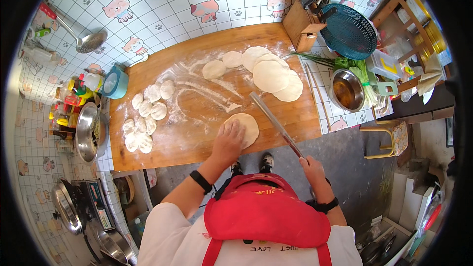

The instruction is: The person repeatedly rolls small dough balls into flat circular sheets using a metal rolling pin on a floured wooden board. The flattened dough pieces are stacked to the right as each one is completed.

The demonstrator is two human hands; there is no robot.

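My left hand [230,142] lies palm down on the left part of a flattened dough round [250,130] near the front edge of the floured wooden board [192,147]. In my right hand [314,175] is the near end of a long rolling pin [275,122]. The pin slants over the board to the right of that round, its far end pointing up and left. Rolled wrappers [271,75] overlap in a stack at the back right. Two smaller flattened rounds [214,69] sit left of the stack. Several floured dough pieces [145,109] are grouped on the left.
Left of the board stand a steel bowl [88,133], a blue container [115,83] and condiment bottles [70,99]. At the right are a wooden knife block [301,26], a blue-green colander [349,31], chopsticks [318,98], green vegetables [360,72] and a steel bowl of brown liquid [346,90].
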